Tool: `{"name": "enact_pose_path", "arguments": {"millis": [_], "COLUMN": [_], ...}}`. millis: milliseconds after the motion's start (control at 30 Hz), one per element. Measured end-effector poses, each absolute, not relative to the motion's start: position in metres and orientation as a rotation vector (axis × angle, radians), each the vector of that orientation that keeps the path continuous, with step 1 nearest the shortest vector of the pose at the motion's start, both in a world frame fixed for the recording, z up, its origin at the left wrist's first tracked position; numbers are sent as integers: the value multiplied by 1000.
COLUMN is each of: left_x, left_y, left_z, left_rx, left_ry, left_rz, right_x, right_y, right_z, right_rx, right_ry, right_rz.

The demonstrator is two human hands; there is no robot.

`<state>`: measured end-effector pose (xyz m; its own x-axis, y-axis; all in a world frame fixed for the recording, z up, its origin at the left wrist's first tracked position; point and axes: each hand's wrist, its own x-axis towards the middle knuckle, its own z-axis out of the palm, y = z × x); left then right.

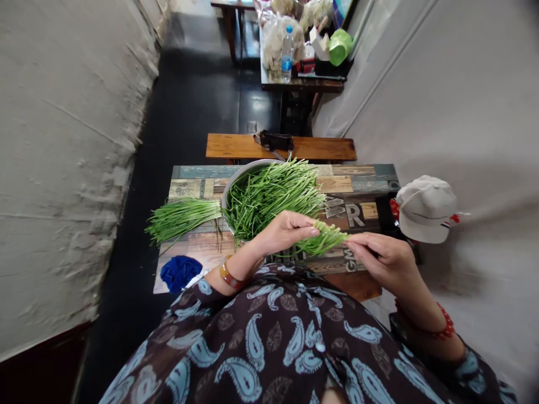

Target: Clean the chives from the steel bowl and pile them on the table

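My left hand (pixel 290 229) is closed around a small bunch of chives (pixel 323 242), above the near side of the table. At the right end of that bunch, the fingers of my right hand (pixel 385 258) are pinched together on the stalk tips. Directly beyond my left hand stands a large round basin (pixel 228 188) heaped with long green chives (pixel 273 196). Another bundle of chives (pixel 185 217) lies to the left of the basin, its cut ends against the rim. My left palm is hidden.
The wood-patterned table (pixel 200 188) holds a crumpled blue cloth (pixel 181 273) at left. A white cap (pixel 426 207) sits at the right end, by the wall. Beyond are a bench (pixel 236 146) with a black bag (pixel 275 140) and another table with a water bottle (pixel 287 53).
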<state>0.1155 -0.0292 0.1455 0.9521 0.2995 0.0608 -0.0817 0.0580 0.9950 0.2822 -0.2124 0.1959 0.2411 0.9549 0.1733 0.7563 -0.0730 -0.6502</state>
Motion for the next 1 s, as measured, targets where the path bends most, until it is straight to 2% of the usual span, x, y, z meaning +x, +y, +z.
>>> {"name": "enact_pose_path", "arguments": {"millis": [200, 367, 433, 567, 733, 1000], "left_x": [124, 121, 121, 129, 147, 160], "left_y": [-40, -6, 18, 54, 59, 45], "left_z": [136, 129, 110, 43, -23, -47], "left_rx": [1447, 1420, 1452, 1664, 1766, 1799], "left_ry": [214, 118, 283, 991, 1173, 1230], "left_rz": [213, 12, 42, 248, 235, 282], "right_x": [286, 294, 298, 304, 306, 305], "right_y": [-219, -221, -221, -217, -208, -202], "right_z": [180, 176, 175, 171, 166, 164], "right_rx": [-1857, -1808, -1772, -1731, -1680, -1721], "right_ry": [-1508, -1532, -1565, -1595, -1610, -1508], "right_rz": [449, 613, 672, 687, 642, 646]}}
